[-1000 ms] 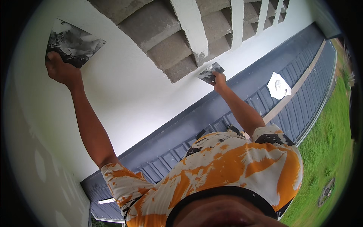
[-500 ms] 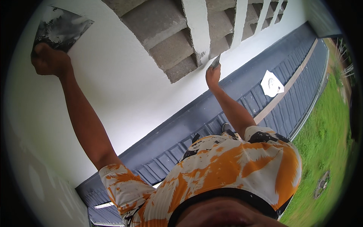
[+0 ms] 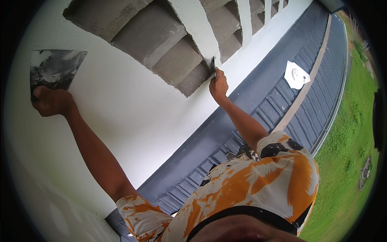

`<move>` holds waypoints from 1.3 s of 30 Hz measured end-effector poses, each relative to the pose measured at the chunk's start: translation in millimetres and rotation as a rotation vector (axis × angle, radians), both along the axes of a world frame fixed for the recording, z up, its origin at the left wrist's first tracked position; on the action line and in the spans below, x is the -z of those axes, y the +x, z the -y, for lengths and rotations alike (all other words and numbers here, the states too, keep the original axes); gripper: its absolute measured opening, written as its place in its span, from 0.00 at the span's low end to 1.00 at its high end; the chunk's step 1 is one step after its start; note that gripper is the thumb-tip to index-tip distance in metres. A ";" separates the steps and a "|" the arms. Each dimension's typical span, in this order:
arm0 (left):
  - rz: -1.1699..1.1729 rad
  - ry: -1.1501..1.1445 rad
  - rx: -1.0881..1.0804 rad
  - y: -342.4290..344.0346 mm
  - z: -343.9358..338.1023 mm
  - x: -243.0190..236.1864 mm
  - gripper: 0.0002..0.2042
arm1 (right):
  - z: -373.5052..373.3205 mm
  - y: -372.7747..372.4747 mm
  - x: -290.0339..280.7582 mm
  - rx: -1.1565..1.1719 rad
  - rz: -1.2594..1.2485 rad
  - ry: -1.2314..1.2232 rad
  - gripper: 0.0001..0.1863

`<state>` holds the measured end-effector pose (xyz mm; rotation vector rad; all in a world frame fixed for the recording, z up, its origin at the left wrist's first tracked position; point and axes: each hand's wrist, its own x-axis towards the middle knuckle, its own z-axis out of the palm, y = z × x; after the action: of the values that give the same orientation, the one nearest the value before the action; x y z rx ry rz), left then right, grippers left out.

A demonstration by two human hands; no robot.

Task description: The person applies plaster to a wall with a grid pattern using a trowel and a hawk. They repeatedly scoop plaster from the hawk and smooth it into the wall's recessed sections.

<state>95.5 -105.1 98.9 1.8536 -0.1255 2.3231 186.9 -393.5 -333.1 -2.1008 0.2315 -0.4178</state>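
Since a second ago our right hand (image 3: 218, 85) lifted knife (image 3: 213, 64) from wall up to white rib (image 3: 197, 28) edge; we judge filling moved on to rib. Left hand (image 3: 50, 101) rose, fist closed on hawk (image 3: 54, 68), smeared grey.

White wall (image 3: 133, 105) smooth; grey steps (image 3: 161, 44) bare. Right fingers wrapped round knife handle. Grey roof (image 3: 282, 101), grass (image 3: 354, 133) beyond.

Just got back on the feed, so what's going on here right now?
A person in an orange-patterned shirt is working on a white wall beneath grey concrete stair steps. The right hand presses a small blade against the edge of a white rib by the steps. The left hand holds a wide, smeared plaster board up by the wall.
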 end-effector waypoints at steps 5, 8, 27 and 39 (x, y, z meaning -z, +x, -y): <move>-0.016 -0.092 0.071 -8.7 -7.0 -5.9 0.23 | 0.2 3.5 -19.5 0.097 0.111 0.044 0.30; -0.054 -0.194 0.112 0.7 -3.6 -1.3 0.23 | -16.0 16.4 -18.4 0.091 0.091 -0.130 0.33; -0.044 -0.027 0.125 0.6 8.9 -2.6 0.27 | -4.0 19.2 -10.9 0.175 0.119 -0.035 0.30; -0.106 -0.031 0.037 0.2 -4.0 -6.7 0.23 | 3.6 17.3 -4.6 0.119 -0.118 0.173 0.26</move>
<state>95.6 -101.1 105.6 1.9373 -0.1083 2.1852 204.2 -397.1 -328.4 -1.9493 0.4481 -0.3321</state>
